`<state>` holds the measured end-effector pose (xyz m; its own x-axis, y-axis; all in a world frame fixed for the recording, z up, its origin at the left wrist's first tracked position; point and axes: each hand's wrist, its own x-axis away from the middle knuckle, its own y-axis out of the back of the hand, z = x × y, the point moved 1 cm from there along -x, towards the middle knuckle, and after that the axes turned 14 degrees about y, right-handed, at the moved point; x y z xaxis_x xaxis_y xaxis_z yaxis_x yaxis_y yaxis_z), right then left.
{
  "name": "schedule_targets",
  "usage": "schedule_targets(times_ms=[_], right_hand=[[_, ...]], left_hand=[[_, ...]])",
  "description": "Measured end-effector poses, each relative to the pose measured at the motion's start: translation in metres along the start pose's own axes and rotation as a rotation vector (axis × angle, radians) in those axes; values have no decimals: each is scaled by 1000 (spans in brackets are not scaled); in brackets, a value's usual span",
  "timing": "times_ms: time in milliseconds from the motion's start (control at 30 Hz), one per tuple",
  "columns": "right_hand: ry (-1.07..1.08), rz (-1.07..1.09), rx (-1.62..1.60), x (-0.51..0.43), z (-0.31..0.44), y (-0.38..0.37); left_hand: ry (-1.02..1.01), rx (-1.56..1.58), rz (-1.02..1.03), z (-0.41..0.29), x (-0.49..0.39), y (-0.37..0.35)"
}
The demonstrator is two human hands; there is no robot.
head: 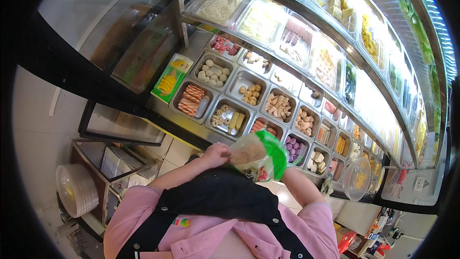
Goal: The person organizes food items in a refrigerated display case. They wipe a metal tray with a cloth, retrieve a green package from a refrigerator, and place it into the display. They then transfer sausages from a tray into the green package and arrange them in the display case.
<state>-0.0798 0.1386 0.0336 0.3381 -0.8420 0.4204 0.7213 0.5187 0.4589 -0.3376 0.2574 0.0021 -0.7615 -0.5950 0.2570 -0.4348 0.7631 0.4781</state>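
A green and clear plastic food bag [267, 154] is up in front of my black apron, over the front row of steel pans. Its contents look pale and brownish, and it bears writing. My left hand [217, 155] pinches the left edge of the bag with curled fingers. On the other side my right forearm [300, 183] reaches up behind the bag, which hides my right hand. Just beyond the bag are a pan of sausages [264, 127] and a pan of purple balls [294, 147]. Nearer my left hand is a pan [231, 135] with yellow rolls and ridged pale pieces.
Steel shelves [244, 39] with trays of food rise beyond the pans. A green packet [171, 79] lies at the counter's left end. A clear plastic bowl [356, 179] stands at the right. Stacked clear lids [77, 190] sit by a cart [104, 176] at lower left.
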Motion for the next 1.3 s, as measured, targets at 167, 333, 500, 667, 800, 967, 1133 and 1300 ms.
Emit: schedule_targets(times_ms=[167, 333, 500, 667, 800, 967, 1133, 1300], right_hand=[[16, 10, -14, 4, 6, -22], [15, 4, -27, 14, -3, -18], [-1, 4, -58, 52, -10, 1], [-2, -45, -23, 102, -3, 58], [-115, 114, 346, 108, 38, 70], [106, -50, 201, 120, 101, 104], [-64, -100, 900, 123, 160, 95], [88, -233, 911, 125, 186, 105]], left_hand=[[-103, -161, -61, -7, 2, 2], [-98, -182, -88, -6, 0, 6], [-139, -253, -81, 1, -1, 5], [-140, -272, -66, 8, -2, 5], [-91, -316, -10, 15, -2, 3], [-161, -283, -35, 22, -5, 0], [-148, -347, -46, 18, -7, 1], [-93, -385, -46, 9, -8, 2]])
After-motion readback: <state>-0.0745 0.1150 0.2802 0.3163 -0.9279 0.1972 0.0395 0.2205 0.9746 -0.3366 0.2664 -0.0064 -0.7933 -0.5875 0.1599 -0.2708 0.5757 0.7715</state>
